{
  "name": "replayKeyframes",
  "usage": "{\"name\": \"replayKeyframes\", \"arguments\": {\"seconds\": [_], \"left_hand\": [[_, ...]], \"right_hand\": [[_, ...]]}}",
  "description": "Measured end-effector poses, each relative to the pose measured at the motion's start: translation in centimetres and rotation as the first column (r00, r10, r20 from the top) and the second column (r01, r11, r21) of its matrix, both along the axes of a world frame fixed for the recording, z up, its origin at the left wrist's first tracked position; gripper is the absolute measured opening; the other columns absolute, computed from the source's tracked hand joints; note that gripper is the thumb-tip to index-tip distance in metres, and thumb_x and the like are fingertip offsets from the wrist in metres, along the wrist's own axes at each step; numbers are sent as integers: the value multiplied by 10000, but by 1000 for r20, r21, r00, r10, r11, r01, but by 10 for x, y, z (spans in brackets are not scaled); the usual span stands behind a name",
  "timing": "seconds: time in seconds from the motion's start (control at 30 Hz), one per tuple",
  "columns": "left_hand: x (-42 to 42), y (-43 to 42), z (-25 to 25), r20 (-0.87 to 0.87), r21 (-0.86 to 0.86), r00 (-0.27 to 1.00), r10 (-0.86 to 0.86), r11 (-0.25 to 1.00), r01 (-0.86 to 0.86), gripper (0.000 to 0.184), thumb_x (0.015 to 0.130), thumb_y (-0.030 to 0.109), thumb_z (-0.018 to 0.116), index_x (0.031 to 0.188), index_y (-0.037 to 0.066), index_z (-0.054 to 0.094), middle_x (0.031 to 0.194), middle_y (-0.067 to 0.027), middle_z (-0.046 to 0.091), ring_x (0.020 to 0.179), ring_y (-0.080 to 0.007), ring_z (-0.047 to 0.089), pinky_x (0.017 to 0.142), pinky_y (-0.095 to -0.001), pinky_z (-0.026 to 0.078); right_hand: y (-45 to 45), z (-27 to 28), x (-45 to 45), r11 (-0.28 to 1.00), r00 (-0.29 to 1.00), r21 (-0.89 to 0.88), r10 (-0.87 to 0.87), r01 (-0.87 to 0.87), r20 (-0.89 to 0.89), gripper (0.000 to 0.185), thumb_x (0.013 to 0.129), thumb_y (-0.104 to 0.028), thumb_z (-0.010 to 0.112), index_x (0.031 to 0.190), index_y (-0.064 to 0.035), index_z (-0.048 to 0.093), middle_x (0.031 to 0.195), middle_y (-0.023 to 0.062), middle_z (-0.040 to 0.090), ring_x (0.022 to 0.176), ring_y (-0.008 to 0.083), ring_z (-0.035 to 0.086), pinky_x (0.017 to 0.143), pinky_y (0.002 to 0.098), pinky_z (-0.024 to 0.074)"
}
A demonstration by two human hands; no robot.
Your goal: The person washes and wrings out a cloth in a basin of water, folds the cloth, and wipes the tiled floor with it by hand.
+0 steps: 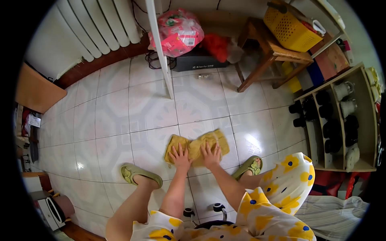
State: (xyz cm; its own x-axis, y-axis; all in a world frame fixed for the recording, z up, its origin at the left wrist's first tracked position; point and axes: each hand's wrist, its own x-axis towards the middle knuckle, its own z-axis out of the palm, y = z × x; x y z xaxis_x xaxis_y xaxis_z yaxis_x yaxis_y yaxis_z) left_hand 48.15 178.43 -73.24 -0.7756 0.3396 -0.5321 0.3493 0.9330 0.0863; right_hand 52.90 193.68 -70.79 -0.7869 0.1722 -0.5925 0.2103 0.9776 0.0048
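Yellow cloth (220, 141) lies on the tiled floor (120, 108), between the two green slippers and a little beyond them, well in from the floor's far edge by the radiator (106, 26) and well apart from its right edge at the shoe rack (366, 136). Left hand (181, 157) rests on the cloth's near left part, right hand (210, 155) just beside it, nearer the middle; a gap shows between them. Fingers of both hands are spread apart, laid over the fabric, clamped on nothing visible. Cloth is rumpled where the hands meet it, its left and right ends fanning out; whether it is one layer or folded there, I cannot tell from above. Judgement on handling: the ridge between the hands probably takes most of the load, so smoothing it outward toward both ends would give fuller contact with the tile. Palms low, pressure equal left and right, wrists loose. Hands set wider would likely hold the corners better. Slippers, left (128, 173) and right (250, 165), stand clear of the fabric, which suits it; chair casters (219, 207) lie near behind, worth minding when leaning back.
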Motion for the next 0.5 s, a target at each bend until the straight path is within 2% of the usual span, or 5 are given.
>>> {"name": "replayKeyframes", "arguments": {"seconds": [0.03, 0.1, 0.2, 0.33, 0.5], "left_hand": [[-3, 6, -1, -38, 70, 998, 52, 996, -49, 846, 790, 575, 569, 1464, 237, 186, 1528, -121, -103, 1360, -470, -93, 1040, -663, 14], [-22, 27, -10, -100, 230, 981, 166, 963, -140, 830, 795, 586, 551, 1459, 216, 218, 1526, -144, -89, 1346, -501, -94, 1029, -673, -1], [-61, 64, -20, -242, 341, 945, 221, 931, -130, 814, 798, 578, 548, 1445, 177, 261, 1522, -180, -30, 1333, -534, -56, 1018, -687, 15], [-126, 106, -30, -365, 310, 921, 138, 951, -20, 800, 789, 571, 558, 1427, 163, 301, 1510, -202, 65, 1331, -538, 25, 1008, -696, 49], [-213, 144, -37, -383, 292, 924, -5, 948, 126, 748, 804, 562, 548, 1414, 185, 334, 1510, -197, 61, 1334, -533, 20, 1005, -696, 57]], "right_hand": [[13, -10, -4, 999, 996, 45, 11, -7, -92, 823, 814, -533, 515, 1474, -258, 109, 1540, 98, -2, 1329, 554, -12, 1043, 658, 35], [42, -23, -21, 1000, 983, 28, 18, -13, -180, 830, 808, -557, 505, 1474, -248, 116, 1539, 108, -3, 1328, 553, 5, 1033, 664, 72], [84, -33, -69, 998, 951, 30, 59, -53, -304, 836, 800, -581, 493, 1472, -237, 134, 1537, 117, 7, 1321, 558, 30, 1010, 675, 130], [117, -45, -125, 998, 869, 43, 69, -55, -489, 803, 794, -556, 476, 1457, -193, 205, 1530, 140, 47, 1329, 543, 37, 1014, 678, 113], [164, -59, -204, 995, 807, 38, 97, -92, -583, 799, 785, -563, 450, 1453, -191, 217, 1523, 144, 88, 1335, 535, 37, 1012, 685, 93]]}}
